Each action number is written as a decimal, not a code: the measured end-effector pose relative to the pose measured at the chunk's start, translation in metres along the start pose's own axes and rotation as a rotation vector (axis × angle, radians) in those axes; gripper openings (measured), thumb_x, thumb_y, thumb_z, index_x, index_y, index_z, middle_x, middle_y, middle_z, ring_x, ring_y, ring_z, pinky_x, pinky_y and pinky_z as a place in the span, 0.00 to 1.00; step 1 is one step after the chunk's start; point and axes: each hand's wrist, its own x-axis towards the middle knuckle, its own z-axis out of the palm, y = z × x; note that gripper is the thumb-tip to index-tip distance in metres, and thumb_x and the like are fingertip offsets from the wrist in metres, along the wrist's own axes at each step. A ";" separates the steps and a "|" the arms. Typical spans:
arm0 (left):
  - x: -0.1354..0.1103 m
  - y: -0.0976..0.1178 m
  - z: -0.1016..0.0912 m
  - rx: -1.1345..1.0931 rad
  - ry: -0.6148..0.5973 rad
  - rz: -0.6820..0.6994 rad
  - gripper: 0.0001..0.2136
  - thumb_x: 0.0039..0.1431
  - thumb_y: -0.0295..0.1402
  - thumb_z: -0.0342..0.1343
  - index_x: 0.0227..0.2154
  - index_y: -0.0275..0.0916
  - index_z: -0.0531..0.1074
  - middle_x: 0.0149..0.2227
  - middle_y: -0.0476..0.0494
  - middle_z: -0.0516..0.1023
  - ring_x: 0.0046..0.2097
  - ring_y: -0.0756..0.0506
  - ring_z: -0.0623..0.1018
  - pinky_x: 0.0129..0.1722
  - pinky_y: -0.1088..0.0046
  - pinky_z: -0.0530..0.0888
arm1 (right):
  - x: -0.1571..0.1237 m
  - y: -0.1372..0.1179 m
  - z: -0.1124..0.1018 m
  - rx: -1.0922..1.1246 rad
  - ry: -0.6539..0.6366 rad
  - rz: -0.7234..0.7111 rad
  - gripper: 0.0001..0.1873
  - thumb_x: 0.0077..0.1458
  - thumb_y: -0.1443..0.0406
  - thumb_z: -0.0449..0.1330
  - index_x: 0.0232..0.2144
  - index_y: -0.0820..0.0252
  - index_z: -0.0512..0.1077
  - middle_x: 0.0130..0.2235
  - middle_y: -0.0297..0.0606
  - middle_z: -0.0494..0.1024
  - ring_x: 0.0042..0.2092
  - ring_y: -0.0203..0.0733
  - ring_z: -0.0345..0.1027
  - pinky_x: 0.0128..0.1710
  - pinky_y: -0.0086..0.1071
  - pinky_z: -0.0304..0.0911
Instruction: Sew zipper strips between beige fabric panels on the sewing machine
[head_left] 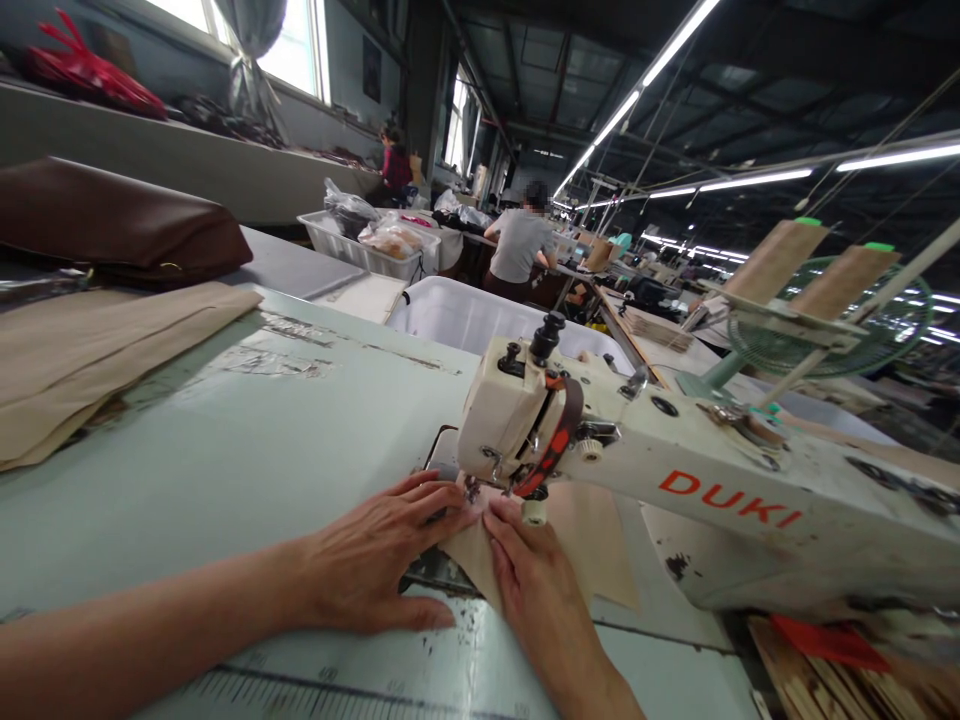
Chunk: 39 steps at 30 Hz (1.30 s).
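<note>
While open, right hand (529, 582) on fabric (596, 545).

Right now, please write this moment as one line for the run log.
left hand: flat, fingertips on beige fabric | right hand: flat on fabric | sewing machine: head above fabric

Needle point hidden, edges cropped

The sewing machine (675, 480) hides its needle behind its own head and the fingertips of the left hand (375, 560) and right hand (532, 580), which cover part of the beige fabric piece (592, 540). The machine's body runs off the right edge. The folded beige cloth (90, 350) is cropped at left, and the distant seated person (520, 245) is blurred.
</note>
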 end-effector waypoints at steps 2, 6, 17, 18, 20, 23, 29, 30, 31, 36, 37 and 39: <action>0.002 0.002 0.000 0.004 -0.026 -0.021 0.41 0.56 0.56 0.60 0.68 0.42 0.55 0.60 0.37 0.68 0.64 0.34 0.65 0.69 0.52 0.55 | -0.001 -0.001 0.000 -0.026 -0.007 -0.006 0.24 0.61 0.77 0.50 0.57 0.62 0.70 0.58 0.44 0.73 0.55 0.48 0.71 0.59 0.48 0.67; 0.004 0.003 0.001 0.024 -0.041 -0.037 0.41 0.55 0.56 0.61 0.66 0.41 0.58 0.60 0.36 0.68 0.65 0.33 0.64 0.69 0.52 0.54 | -0.005 -0.002 0.005 -0.074 -0.005 -0.007 0.24 0.61 0.76 0.51 0.58 0.63 0.69 0.59 0.45 0.72 0.56 0.50 0.70 0.58 0.49 0.67; 0.002 -0.004 0.005 0.052 -0.012 -0.015 0.35 0.63 0.55 0.53 0.67 0.42 0.58 0.61 0.36 0.66 0.62 0.34 0.68 0.69 0.51 0.54 | 0.026 0.016 -0.027 -0.102 -0.267 0.026 0.16 0.68 0.69 0.49 0.52 0.59 0.73 0.50 0.42 0.78 0.51 0.43 0.71 0.54 0.36 0.66; 0.003 -0.004 0.003 0.048 -0.022 -0.008 0.34 0.63 0.55 0.53 0.67 0.43 0.59 0.61 0.37 0.66 0.62 0.34 0.67 0.68 0.52 0.55 | 0.034 0.022 -0.030 -0.166 -0.309 0.014 0.16 0.68 0.69 0.48 0.49 0.60 0.75 0.48 0.43 0.79 0.51 0.44 0.71 0.55 0.36 0.64; 0.003 -0.003 -0.003 0.039 -0.047 0.006 0.32 0.65 0.53 0.52 0.66 0.44 0.60 0.61 0.38 0.66 0.62 0.35 0.67 0.68 0.54 0.55 | 0.049 0.033 -0.031 -0.224 -0.363 -0.004 0.15 0.68 0.68 0.50 0.44 0.63 0.77 0.45 0.45 0.79 0.51 0.46 0.71 0.57 0.40 0.61; -0.001 0.002 -0.012 0.025 -0.051 -0.008 0.25 0.69 0.49 0.49 0.64 0.44 0.64 0.62 0.40 0.67 0.62 0.37 0.67 0.69 0.57 0.53 | 0.056 0.037 -0.031 -0.244 -0.412 -0.013 0.12 0.67 0.66 0.54 0.43 0.63 0.77 0.43 0.46 0.80 0.51 0.49 0.70 0.57 0.42 0.60; -0.013 0.012 -0.015 -0.020 -0.020 -0.123 0.22 0.72 0.45 0.45 0.61 0.39 0.67 0.61 0.39 0.68 0.62 0.39 0.68 0.64 0.63 0.63 | 0.024 -0.010 -0.042 -0.350 -0.336 0.128 0.14 0.65 0.64 0.56 0.46 0.69 0.76 0.48 0.57 0.76 0.52 0.58 0.69 0.52 0.48 0.65; -0.013 0.011 -0.013 -0.017 -0.025 -0.106 0.23 0.71 0.45 0.47 0.62 0.38 0.65 0.62 0.38 0.67 0.63 0.38 0.67 0.64 0.62 0.62 | 0.018 -0.017 -0.039 -0.342 -0.311 0.155 0.15 0.64 0.64 0.57 0.48 0.69 0.75 0.49 0.57 0.76 0.53 0.59 0.68 0.53 0.50 0.64; -0.012 0.010 -0.011 -0.010 -0.031 -0.080 0.25 0.70 0.46 0.49 0.63 0.38 0.64 0.63 0.37 0.66 0.63 0.37 0.66 0.65 0.61 0.61 | 0.013 -0.024 -0.036 -0.316 -0.287 0.175 0.17 0.65 0.64 0.56 0.52 0.68 0.73 0.52 0.57 0.74 0.56 0.59 0.66 0.56 0.53 0.62; -0.008 0.003 -0.008 0.050 -0.057 0.017 0.31 0.63 0.44 0.57 0.66 0.41 0.60 0.66 0.36 0.62 0.66 0.34 0.62 0.67 0.56 0.58 | 0.001 -0.032 -0.016 -0.135 -0.269 0.221 0.26 0.69 0.63 0.48 0.67 0.63 0.57 0.66 0.51 0.60 0.68 0.58 0.50 0.63 0.67 0.48; -0.007 0.003 -0.009 0.059 -0.063 0.025 0.31 0.62 0.44 0.57 0.66 0.40 0.60 0.65 0.36 0.63 0.66 0.35 0.63 0.67 0.56 0.58 | 0.001 -0.031 -0.015 -0.122 -0.285 0.236 0.26 0.70 0.63 0.47 0.66 0.63 0.57 0.66 0.51 0.61 0.68 0.58 0.50 0.63 0.68 0.47; -0.007 0.004 -0.010 0.067 -0.072 0.035 0.32 0.61 0.44 0.58 0.65 0.39 0.60 0.64 0.35 0.65 0.65 0.34 0.64 0.66 0.55 0.59 | 0.003 -0.028 -0.014 -0.107 -0.309 0.248 0.25 0.70 0.62 0.47 0.66 0.63 0.59 0.65 0.52 0.62 0.68 0.58 0.51 0.64 0.67 0.46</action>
